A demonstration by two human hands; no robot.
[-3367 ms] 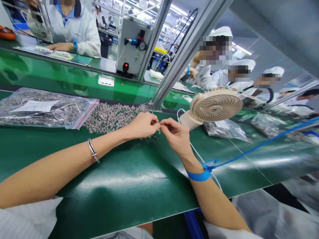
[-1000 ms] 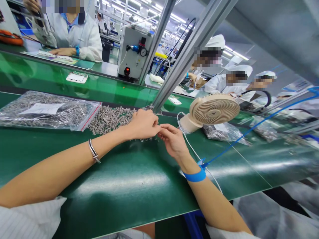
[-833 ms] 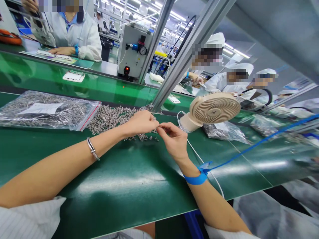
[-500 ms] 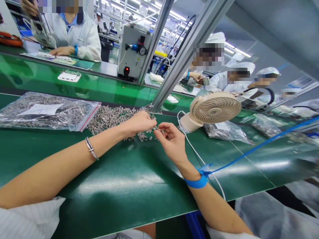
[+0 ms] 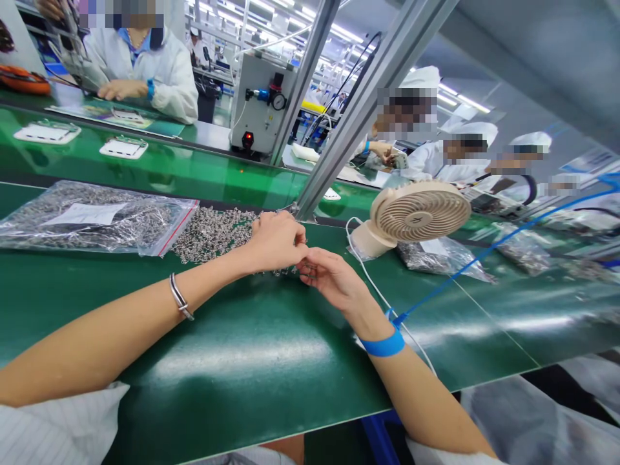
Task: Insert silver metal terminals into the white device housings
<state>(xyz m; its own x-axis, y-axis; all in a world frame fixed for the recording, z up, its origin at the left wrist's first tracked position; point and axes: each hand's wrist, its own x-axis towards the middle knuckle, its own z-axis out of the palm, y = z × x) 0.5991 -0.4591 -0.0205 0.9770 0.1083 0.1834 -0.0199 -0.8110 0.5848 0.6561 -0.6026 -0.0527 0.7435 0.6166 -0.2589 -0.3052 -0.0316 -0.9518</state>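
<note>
Metal parts [image 5: 208,234] lie beside left hand [image 5: 277,241] and right hand [image 5: 334,278], meeting, pinched closed, contents unclear.

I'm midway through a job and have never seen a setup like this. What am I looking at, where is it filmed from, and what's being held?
There is no robot: these are a person's bare hands. One head-worn camera takes every picture, looking forward and down.

The left hand reaches over a pile of small metal parts; its fingertips meet those of the right hand. Whether they pinch a part is too small and hidden to tell.

On the green work surface, a clear bag of metal parts lies left of the pile, and a beige fan stands to the right. Beyond, flat white pieces lie on a green strip, with other people farther back.
</note>
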